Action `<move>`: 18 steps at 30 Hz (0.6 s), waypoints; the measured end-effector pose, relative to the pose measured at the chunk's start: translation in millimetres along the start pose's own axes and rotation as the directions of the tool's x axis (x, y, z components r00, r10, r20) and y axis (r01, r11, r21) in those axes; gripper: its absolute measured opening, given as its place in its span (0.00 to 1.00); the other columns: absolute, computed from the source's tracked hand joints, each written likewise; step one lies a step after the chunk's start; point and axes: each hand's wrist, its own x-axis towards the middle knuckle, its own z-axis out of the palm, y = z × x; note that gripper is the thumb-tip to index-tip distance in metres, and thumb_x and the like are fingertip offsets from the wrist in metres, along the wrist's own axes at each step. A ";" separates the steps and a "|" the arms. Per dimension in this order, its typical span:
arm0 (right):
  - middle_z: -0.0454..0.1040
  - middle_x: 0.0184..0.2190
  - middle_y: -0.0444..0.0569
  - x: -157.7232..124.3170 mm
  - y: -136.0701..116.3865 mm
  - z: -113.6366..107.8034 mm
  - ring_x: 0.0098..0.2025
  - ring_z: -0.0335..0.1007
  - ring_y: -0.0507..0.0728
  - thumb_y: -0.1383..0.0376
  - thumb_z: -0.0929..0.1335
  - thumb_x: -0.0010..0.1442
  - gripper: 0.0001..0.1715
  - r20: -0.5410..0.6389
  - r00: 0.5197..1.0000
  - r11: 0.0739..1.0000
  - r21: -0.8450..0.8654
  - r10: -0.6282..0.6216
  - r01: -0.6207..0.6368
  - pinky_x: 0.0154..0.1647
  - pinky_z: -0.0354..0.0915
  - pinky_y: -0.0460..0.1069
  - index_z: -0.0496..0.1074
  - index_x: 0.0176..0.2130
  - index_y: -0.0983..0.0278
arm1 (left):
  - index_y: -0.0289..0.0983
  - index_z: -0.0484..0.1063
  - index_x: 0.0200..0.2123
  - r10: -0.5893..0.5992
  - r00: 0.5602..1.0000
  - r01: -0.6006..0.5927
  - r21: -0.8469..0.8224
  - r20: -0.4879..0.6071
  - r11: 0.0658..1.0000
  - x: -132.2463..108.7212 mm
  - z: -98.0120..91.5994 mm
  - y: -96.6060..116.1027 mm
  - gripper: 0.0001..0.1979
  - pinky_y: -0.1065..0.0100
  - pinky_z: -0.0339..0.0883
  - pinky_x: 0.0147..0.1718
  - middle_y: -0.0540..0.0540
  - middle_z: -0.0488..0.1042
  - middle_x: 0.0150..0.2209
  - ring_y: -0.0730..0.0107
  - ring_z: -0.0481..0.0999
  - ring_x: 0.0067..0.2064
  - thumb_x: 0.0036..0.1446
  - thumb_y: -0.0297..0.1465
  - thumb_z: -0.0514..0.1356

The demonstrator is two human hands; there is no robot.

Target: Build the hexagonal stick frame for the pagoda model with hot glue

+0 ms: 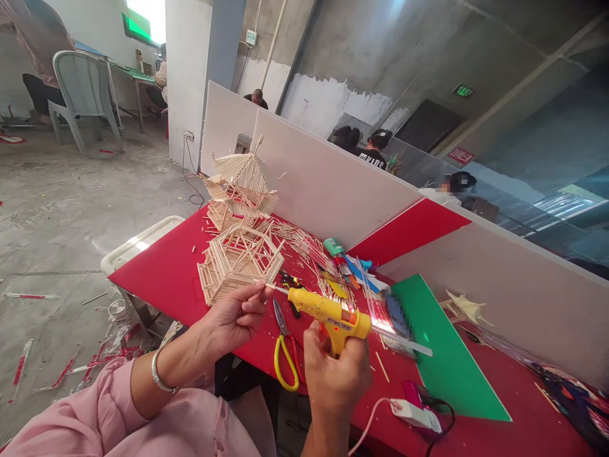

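Observation:
My right hand (337,374) is wrapped round the handle of a yellow hot glue gun (328,311), and a clear glue stick (409,339) juts from its back end. The gun's nozzle points left, toward the fingertips of my left hand (242,312). Thumb and forefinger there pinch a thin pale wooden stick (275,287), its end right by the nozzle. Just behind my left hand stands a many-sided frame of wooden sticks (238,260). Farther back is a pagoda-like stick model (242,178) with a pointed roof.
On the red table (157,260) lie scissors (284,355) with yellow and red handles, loose sticks (299,241), a green board (457,362) and a white power strip (416,414). A white partition (323,171) borders the back. Scraps (109,355) litter the floor; several people sit beyond.

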 end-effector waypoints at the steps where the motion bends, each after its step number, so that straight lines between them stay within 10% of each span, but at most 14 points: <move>1: 0.74 0.24 0.48 -0.1 0.1 0.0 0.23 0.71 0.56 0.59 0.70 0.57 0.10 0.000 1.000 1.000 0.003 -0.001 0.001 0.21 0.62 0.47 0.70 0.33 0.63 | 0.26 0.69 0.33 0.000 1.000 0.000 -0.001 -0.002 1.000 0.4 -0.6 0.0 0.13 0.83 0.44 0.07 0.51 0.68 0.21 0.88 0.60 0.13 0.70 0.26 0.51; 18: 0.71 0.22 0.45 -5.0 5.3 0.1 0.23 0.71 0.55 0.59 0.70 0.56 0.10 0.025 0.999 0.999 0.023 0.049 -0.049 0.23 0.64 0.47 0.69 0.31 0.62 | 0.27 0.71 0.30 0.017 1.000 -0.017 0.129 -0.002 0.992 0.6 1.0 -1.8 0.10 0.85 0.42 0.09 0.54 0.63 0.19 0.89 0.56 0.13 0.65 0.23 0.56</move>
